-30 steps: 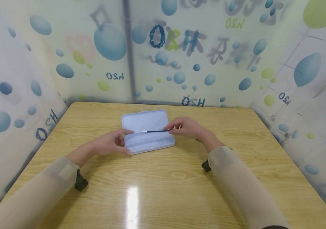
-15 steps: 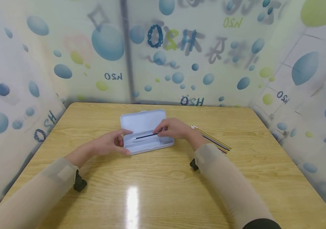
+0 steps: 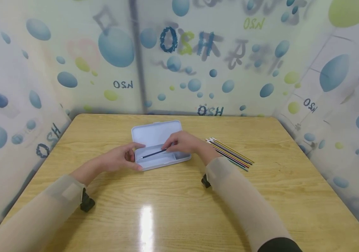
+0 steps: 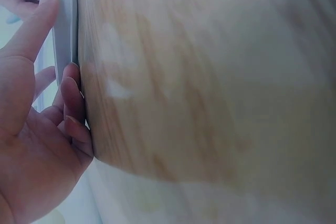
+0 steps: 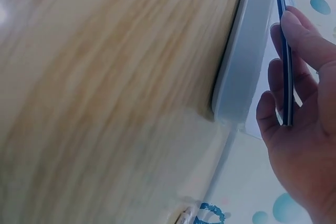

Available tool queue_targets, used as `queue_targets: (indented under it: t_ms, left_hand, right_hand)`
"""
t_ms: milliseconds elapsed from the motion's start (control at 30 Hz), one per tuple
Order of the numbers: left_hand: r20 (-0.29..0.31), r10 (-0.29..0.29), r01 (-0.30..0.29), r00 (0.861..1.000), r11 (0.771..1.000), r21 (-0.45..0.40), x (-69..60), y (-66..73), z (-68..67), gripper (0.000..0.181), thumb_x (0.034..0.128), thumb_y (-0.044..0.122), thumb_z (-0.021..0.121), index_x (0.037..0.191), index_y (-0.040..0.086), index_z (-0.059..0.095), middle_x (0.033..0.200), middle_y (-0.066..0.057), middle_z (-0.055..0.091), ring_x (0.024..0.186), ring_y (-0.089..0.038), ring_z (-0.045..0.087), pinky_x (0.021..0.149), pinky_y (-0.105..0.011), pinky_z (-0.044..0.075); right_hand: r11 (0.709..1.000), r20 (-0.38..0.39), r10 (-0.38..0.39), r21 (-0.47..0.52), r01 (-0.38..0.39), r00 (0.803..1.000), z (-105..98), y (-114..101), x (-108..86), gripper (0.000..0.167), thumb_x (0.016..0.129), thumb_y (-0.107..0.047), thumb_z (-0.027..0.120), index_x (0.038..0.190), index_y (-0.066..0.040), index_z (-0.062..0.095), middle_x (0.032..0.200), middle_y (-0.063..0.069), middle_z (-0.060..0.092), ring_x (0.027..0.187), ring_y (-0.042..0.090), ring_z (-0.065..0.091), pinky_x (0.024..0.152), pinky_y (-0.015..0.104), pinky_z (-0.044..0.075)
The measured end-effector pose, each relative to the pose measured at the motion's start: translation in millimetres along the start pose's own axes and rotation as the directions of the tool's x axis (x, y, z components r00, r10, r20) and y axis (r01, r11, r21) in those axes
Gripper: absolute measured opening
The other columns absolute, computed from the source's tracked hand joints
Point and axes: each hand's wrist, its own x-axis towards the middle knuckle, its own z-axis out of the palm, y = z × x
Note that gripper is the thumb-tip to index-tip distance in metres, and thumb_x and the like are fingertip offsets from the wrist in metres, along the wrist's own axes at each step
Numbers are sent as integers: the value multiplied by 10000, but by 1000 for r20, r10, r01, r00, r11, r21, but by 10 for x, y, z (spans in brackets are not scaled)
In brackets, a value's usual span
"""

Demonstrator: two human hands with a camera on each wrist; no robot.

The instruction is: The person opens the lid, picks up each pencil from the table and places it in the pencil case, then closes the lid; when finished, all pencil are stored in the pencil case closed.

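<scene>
A pale blue pencil case lies with its lid raised toward the back of the table. The left hand grips the case's left end, thumb at the front edge, fingers at the back. Over the case, the right hand pinches a dark pencil between thumb and fingers, its tip pointing left and low over the long compartment. In the right wrist view the dark pencil runs along the palm of the right hand, beside the case wall. The left wrist view shows the left hand against the case.
Several coloured pencils lie side by side on the wooden table, right of the case and just beyond the right forearm. Patterned curtains stand behind the table and at both sides.
The right hand has moved left with the dark pencil, from the case's right edge to over its compartment, and the pencil's tip has dipped. More loose pencils show. The left hand stays in place.
</scene>
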Motion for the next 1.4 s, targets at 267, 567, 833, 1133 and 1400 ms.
queue_targets:
  t_ms: [267,567,833,1133,1400]
  left_hand:
    - [-3,-14,14,1000,1000,-9,-45,25,3,890,917,326,924,1635,79,461,1043,-93,609,925,-216,572,816,-275,489]
    - [-5,4,-4,1000,1000,0,-46,56,-18,893,922,331,918,1645,92,452,1058,-99,613,931,-220,570,822,-277,494]
    - [8,-1,1,1000,1000,2,-30,64,-27,919,922,345,917,1660,86,433,1073,-100,613,936,-219,564,813,-282,501]
    - [10,3,-3,1000,1000,1,-14,57,-9,920,924,349,915,1663,93,431,1079,-99,619,939,-217,569,813,-283,503]
    - [7,1,-1,1000,1000,9,-11,49,-9,921,927,345,913,1663,83,426,1078,-103,616,939,-218,557,802,-275,496]
  right_hand:
    - [999,11,8,40,-8,1000,63,-14,43,207,1053,-160,761,1242,-187,841,1229,-8,792,1125,137,682,1070,329,546]
    - [995,-20,73,65,-72,997,8,32,-70,210,1052,-186,764,1253,-173,823,1216,1,779,1103,154,671,1036,343,552]
    - [991,-80,83,108,-74,993,-129,176,-393,223,1051,-236,770,1258,-175,825,1263,-20,782,1105,166,683,983,359,567]
    - [976,-169,181,149,-156,969,-345,390,-1005,251,1065,-251,749,1290,-156,806,1277,-10,776,1078,193,671,942,390,558]
    - [962,-232,263,133,-237,937,-520,680,-1523,260,1067,-280,750,1294,-170,811,1307,46,777,1067,203,668,931,387,548]
